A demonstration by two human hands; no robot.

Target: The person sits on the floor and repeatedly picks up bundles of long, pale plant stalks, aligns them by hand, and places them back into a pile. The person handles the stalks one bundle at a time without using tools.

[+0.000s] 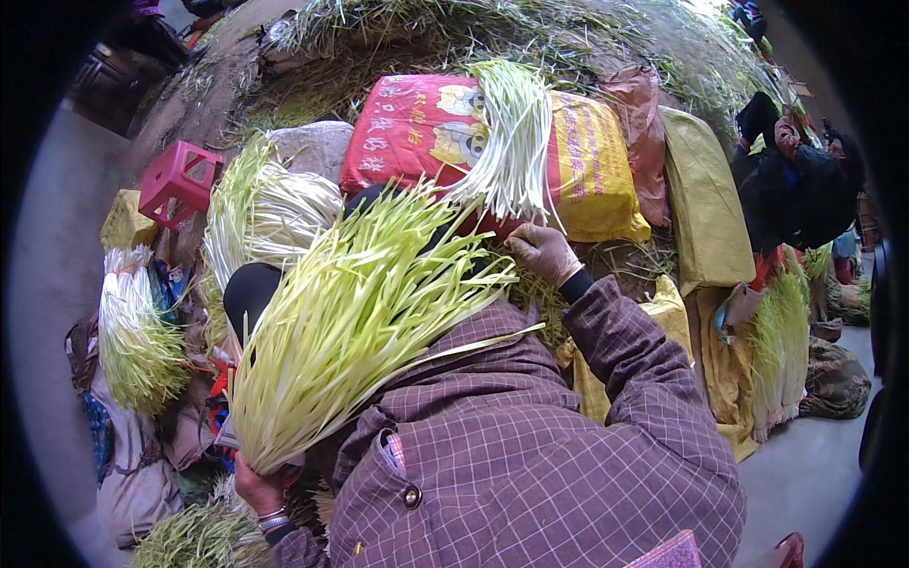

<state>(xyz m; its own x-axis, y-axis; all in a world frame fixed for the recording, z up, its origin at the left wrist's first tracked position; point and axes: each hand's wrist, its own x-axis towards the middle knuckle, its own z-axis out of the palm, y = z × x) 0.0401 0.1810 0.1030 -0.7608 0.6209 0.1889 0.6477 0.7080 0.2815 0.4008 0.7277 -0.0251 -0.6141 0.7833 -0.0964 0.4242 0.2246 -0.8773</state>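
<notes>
My left hand (pixel 264 485), low at the left, is closed around the pale base of a big bunch of yellow-green garlic chives (pixel 355 305). Its leaves fan out up and to the right across my lap. My right hand (pixel 543 252), in a thin glove, is raised in front of me with thumb and fingers together; whether a strand is between them I cannot tell. Just above it, white stalk ends hang from another bunch of chives (pixel 513 142), which lies across a red and yellow printed sack (pixel 398 135).
More chives (pixel 273 209) lie left of the sack, near a pink plastic stool (pixel 181 181). A tied bunch (pixel 138 326) stands further left. A yellow-green sack (pixel 706 199) and upright bundles (pixel 780 348) are at the right. Loose leaves (pixel 440 35) cover the floor ahead. People are at the edges.
</notes>
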